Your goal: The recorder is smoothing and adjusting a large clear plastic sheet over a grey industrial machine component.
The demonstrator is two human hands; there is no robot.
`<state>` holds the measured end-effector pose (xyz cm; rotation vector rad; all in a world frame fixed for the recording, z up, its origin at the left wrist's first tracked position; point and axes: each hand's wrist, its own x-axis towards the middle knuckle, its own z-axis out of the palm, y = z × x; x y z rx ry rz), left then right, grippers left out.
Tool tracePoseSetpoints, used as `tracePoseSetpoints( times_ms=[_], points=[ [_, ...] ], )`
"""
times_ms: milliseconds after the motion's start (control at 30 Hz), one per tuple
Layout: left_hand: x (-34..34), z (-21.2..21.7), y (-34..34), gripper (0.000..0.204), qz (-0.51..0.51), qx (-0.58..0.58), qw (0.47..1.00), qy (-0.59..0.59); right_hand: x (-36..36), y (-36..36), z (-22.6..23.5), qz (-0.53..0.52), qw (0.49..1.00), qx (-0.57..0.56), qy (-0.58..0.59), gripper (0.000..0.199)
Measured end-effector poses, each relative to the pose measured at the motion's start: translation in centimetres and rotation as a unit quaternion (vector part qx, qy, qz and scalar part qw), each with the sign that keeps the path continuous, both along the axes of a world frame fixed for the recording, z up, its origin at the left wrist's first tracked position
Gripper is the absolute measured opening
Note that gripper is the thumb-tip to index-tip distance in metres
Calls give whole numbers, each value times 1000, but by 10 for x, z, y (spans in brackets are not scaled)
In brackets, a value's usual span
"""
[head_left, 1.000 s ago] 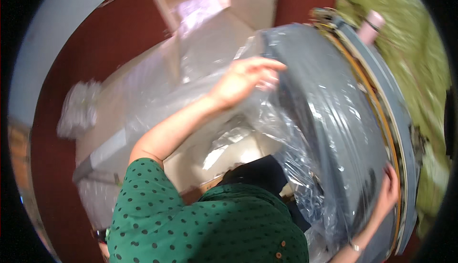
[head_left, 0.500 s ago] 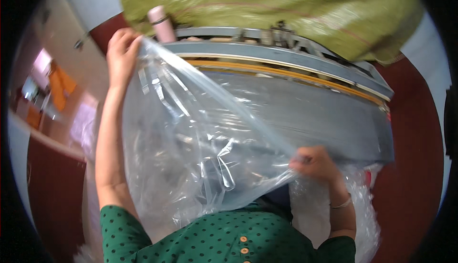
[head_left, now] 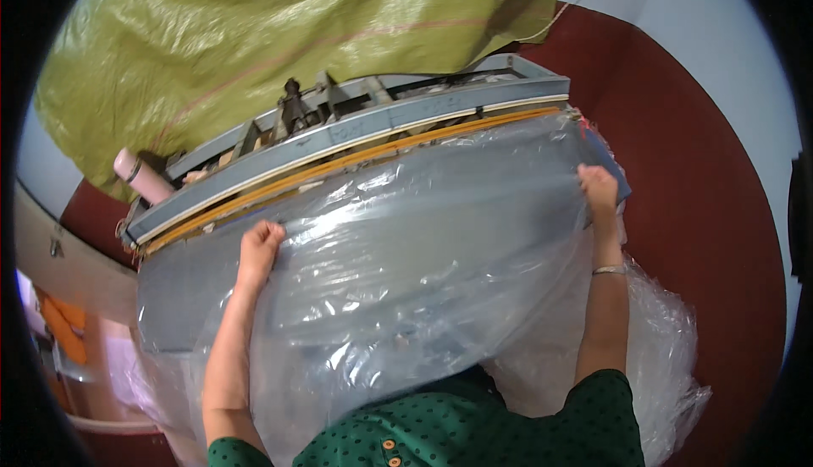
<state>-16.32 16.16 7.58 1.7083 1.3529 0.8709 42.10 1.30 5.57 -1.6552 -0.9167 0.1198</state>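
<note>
A clear plastic sheet (head_left: 406,255) stretches over the grey work surface (head_left: 182,298) of a long machine and hangs down toward my body. My left hand (head_left: 261,251) is closed on its edge, left of the middle of the surface. At the right end, my right hand (head_left: 599,186) pinches the sheet too, pulling it taut between both hands. Wrinkles and bright glare run across the plastic. The grey surface shows through it, and its left end lies bare.
Behind the surface run an orange strip (head_left: 364,160) and a grey metal frame (head_left: 356,128) with upright brackets. A pink bottle (head_left: 144,177) stands at its left end. Yellow-green woven sheeting (head_left: 279,27) covers what is behind. More crumpled plastic (head_left: 656,357) lies at lower right, over the red floor (head_left: 703,213).
My left hand has come down from the raised far left corner onto the surface. My right hand has moved farther away and right. The plastic now spreads across the surface, and the view has turned rightward.
</note>
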Motion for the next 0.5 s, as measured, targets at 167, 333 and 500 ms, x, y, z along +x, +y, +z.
tracePoseSetpoints(
  times_ms=[167,333,500],
  points=[
    [-4,-7,-5,18,-2,-21,1000,15,-24,-15,-12,-45,988,-118,-88,19],
    [1,-5,-3,19,6,-17,1000,22,-42,-21,16,-105,936,-283,-180,19],
    [5,-11,0,20,-8,7,1000,23,-44,25,19,-114,942,-137,-286,30]
  ],
)
